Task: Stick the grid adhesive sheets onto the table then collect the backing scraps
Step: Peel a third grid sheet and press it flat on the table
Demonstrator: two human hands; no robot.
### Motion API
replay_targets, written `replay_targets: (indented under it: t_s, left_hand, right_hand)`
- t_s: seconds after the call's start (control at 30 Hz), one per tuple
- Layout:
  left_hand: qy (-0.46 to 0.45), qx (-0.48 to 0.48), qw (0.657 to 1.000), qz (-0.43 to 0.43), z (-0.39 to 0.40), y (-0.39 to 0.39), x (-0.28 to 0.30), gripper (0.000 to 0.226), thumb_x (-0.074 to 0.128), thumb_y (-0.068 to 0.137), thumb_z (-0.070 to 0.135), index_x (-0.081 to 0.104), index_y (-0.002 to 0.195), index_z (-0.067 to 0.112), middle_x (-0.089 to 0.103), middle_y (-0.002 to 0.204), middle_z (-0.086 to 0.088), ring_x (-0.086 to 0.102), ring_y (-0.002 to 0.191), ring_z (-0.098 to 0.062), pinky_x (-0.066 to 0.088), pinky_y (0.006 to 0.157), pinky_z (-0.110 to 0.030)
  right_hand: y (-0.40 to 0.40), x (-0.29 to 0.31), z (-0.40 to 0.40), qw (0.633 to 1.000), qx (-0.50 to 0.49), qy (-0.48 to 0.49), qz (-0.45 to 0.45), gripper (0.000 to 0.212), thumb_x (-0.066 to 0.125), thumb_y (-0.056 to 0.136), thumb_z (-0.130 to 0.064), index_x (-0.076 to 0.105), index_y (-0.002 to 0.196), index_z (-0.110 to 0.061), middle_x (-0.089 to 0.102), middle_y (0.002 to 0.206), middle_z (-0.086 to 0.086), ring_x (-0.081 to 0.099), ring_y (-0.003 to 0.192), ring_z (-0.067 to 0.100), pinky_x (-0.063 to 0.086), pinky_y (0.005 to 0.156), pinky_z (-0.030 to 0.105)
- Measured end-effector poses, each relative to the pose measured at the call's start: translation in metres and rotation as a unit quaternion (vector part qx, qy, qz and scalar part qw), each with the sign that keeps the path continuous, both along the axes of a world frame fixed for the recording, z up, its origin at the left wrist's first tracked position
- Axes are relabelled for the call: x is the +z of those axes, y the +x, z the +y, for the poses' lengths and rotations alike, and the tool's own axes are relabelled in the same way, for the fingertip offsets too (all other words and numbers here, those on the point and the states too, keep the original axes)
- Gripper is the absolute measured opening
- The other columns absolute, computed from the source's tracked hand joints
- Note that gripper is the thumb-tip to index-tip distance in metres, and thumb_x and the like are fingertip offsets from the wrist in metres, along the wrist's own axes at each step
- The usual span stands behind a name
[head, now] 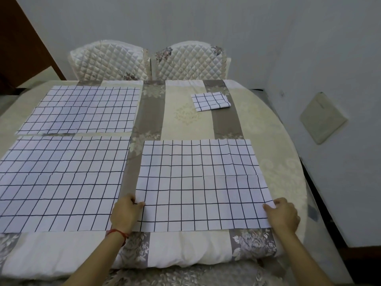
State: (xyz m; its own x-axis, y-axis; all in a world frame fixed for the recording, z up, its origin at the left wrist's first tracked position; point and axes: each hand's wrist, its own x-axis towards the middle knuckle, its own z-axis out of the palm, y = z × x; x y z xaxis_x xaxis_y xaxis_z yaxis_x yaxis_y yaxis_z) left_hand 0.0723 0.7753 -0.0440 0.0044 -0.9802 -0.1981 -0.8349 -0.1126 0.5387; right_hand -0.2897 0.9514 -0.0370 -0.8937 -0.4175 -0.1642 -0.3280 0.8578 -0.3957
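Near-right grid sheet point(203, 182) lies flat on the table point(278, 162); left hand point(125, 213) and right hand point(283, 215) each pinch a near side edge. Thin, limp, likely creases easily, so hold by the edges and keep it taut.

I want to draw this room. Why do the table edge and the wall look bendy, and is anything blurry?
In the head view, the wide-angle lens curves the table edge and the wall; light is dim and even, with a bluish tint on the grid sheets; both hands, left hand and right hand, look fairly sharp.
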Motion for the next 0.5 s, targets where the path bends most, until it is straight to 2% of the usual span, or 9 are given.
replay_targets:
  t_s: [0.03, 0.1, 0.2, 0.27, 0.37, 0.5]
  left_hand:
    - [-0.021, -0.001, 0.999, -0.027, 0.0, -0.003, 0.002, 0.029, 0.076, 0.07, 0.025, 0.056, 0.08, 0.006, 0.056, 0.081, -0.015, 0.054, 0.073, -0.031, 0.047, 0.061, -0.038]
    - [-0.052, -0.043, 0.994, -0.084, -0.004, -0.016, 0.005, 0.048, 0.076, 0.07, 0.028, 0.055, 0.106, 0.004, 0.054, 0.106, -0.021, 0.052, 0.095, -0.037, 0.049, 0.075, -0.046]
    - [-0.11, -0.167, 0.975, -0.097, -0.009, -0.056, 0.007, 0.041, 0.062, 0.083, 0.026, 0.053, 0.12, 0.009, 0.048, 0.132, -0.019, 0.044, 0.121, -0.036, 0.041, 0.096, -0.048]
    - [-0.123, -0.247, 0.957, -0.088, -0.009, -0.092, 0.001, 0.038, 0.05, 0.091, 0.021, 0.047, 0.128, 0.013, 0.039, 0.145, -0.013, 0.032, 0.135, -0.029, 0.03, 0.107, -0.045]
    - [-0.099, -0.329, 0.934, -0.091, -0.01, -0.143, -0.017, 0.044, 0.029, 0.097, 0.019, 0.028, 0.141, 0.02, 0.02, 0.155, -0.001, 0.01, 0.144, -0.02, 0.007, 0.116, -0.042]
    - [-0.057, -0.318, 0.937, -0.13, -0.019, -0.153, -0.046, 0.05, 0.016, 0.099, 0.036, 0.002, 0.146, 0.028, -0.003, 0.158, 0.005, -0.01, 0.144, -0.015, -0.007, 0.116, -0.041]
  right_hand:
    - [0.001, 0.002, -0.003, 1.0, 0.002, 0.01, 0.029, 0.036, 0.068, 0.08, -0.024, 0.058, 0.109, -0.004, 0.057, 0.112, 0.023, 0.052, 0.102, 0.039, 0.04, 0.091, 0.044]
    - [0.005, 0.006, -0.016, 0.998, 0.034, -0.009, 0.061, 0.045, 0.066, 0.082, -0.025, 0.052, 0.12, -0.005, 0.049, 0.127, 0.022, 0.045, 0.116, 0.039, 0.035, 0.098, 0.048]
    - [0.025, 0.006, -0.048, 0.982, 0.156, -0.079, 0.063, 0.041, 0.058, 0.088, -0.019, 0.052, 0.126, -0.006, 0.044, 0.142, 0.016, 0.039, 0.131, 0.033, 0.029, 0.107, 0.045]
    - [0.048, 0.0, -0.075, 0.953, 0.276, -0.101, 0.08, 0.039, 0.054, 0.091, -0.017, 0.052, 0.128, -0.009, 0.043, 0.144, 0.013, 0.038, 0.135, 0.029, 0.027, 0.111, 0.042]
    - [0.078, -0.019, -0.113, 0.903, 0.414, -0.081, 0.082, 0.042, 0.043, 0.095, -0.023, 0.042, 0.137, -0.015, 0.033, 0.151, 0.006, 0.027, 0.141, 0.023, 0.016, 0.115, 0.039]
    - [0.076, -0.052, -0.127, 0.895, 0.441, 0.018, 0.064, 0.053, 0.02, 0.098, -0.044, 0.011, 0.148, -0.027, 0.001, 0.158, -0.006, -0.002, 0.146, 0.013, -0.005, 0.117, 0.035]
